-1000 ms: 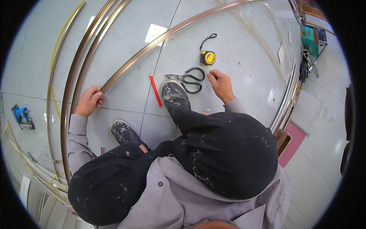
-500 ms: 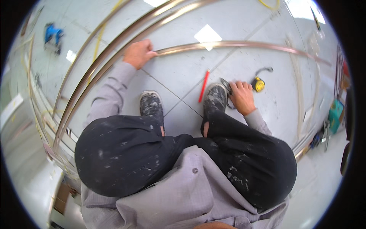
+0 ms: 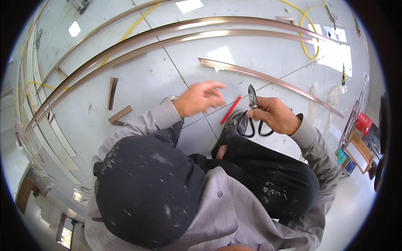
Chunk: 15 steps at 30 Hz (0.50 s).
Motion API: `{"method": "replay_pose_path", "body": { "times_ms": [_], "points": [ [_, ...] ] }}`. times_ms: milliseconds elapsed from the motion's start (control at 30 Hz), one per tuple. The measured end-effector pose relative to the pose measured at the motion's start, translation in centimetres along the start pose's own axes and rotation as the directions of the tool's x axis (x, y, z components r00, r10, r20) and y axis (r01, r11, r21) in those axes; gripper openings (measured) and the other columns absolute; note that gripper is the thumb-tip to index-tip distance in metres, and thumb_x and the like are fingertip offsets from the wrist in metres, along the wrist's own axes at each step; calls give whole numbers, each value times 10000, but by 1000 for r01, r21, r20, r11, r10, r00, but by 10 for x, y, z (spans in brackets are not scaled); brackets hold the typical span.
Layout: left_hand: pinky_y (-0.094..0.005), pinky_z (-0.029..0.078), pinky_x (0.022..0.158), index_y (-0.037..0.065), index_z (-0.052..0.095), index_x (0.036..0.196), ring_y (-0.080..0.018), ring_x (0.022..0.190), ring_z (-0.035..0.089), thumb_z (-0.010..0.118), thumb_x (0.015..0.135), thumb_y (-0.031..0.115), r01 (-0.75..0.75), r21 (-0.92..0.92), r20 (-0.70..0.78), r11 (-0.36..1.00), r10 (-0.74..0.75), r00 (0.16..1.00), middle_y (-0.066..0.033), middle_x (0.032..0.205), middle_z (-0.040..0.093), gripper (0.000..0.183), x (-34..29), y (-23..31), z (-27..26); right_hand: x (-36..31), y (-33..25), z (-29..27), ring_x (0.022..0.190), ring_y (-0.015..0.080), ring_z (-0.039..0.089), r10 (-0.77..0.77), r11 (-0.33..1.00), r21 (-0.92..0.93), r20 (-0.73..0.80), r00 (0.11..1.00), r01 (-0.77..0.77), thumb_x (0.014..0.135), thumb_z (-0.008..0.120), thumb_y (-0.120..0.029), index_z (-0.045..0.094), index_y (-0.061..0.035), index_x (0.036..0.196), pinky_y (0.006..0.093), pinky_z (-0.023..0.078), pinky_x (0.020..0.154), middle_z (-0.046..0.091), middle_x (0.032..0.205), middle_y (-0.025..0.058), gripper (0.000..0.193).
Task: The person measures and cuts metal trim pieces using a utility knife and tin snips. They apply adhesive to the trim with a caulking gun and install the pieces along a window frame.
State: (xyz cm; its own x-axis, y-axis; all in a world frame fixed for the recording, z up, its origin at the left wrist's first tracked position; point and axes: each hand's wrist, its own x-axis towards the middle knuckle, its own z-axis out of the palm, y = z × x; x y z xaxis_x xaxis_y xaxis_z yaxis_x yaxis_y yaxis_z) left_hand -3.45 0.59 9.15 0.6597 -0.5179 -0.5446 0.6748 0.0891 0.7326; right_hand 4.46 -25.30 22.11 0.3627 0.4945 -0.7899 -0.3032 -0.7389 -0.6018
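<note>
My right hand (image 3: 276, 116) grips black-handled scissors (image 3: 252, 97) by the pivot area, with the blades pointing up and away from me and the two handle loops hanging below. To their left my left hand (image 3: 200, 98) hovers above the floor; it is empty, its fingers stretched out and somewhat blurred. Between the hands a red pencil (image 3: 231, 109) lies on the tiles beside my right shoe (image 3: 228, 129). Beyond the hands a short bronze-coloured metal strip (image 3: 268, 78) runs off to the right, touched by neither hand.
Long bronze metal profiles (image 3: 176, 27) curve across the far side and down the left. Short offcuts (image 3: 112, 93) lie at the left. A yellow hose (image 3: 307, 48) loops at the far right, near a yellow-and-black knife (image 3: 344, 75). A red box (image 3: 363, 124) stands at the right edge.
My right hand has lifted the scissors off the floor. My left hand has let go of the short strip and moved right and nearer. The view has shifted; the tape measure no longer shows.
</note>
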Motion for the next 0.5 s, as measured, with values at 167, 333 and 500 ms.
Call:
{"method": "replay_pose_path", "body": {
  "times_ms": [167,333,500],
  "points": [
    [-266,572,690,-11,651,1248,-123,857,700,653,975,175,15,-249,338,968,72,938,-49,950,738,330,-11,16,18,40,-72,16,704,70,533,89,980,172,63,994,-99,1023,635,-184,641,26,1031,245,459,639,621,797,-1,210],
    [-265,553,673,6,691,1096,-115,775,679,625,991,203,-88,-230,254,969,147,956,-39,836,721,233,-35,9,-24,72,-96,32,744,131,660,141,943,288,119,983,-170,1065,568,-183,500,48,1375,307,563,708,659,819,54,392],
    [-276,549,634,-17,672,1054,-126,667,652,629,1001,169,-74,-307,238,949,151,959,-54,749,673,198,-47,10,-40,86,-99,34,672,121,637,48,943,316,184,982,-106,1092,526,-295,496,49,1396,249,505,650,637,740,38,460]
  ]
}}
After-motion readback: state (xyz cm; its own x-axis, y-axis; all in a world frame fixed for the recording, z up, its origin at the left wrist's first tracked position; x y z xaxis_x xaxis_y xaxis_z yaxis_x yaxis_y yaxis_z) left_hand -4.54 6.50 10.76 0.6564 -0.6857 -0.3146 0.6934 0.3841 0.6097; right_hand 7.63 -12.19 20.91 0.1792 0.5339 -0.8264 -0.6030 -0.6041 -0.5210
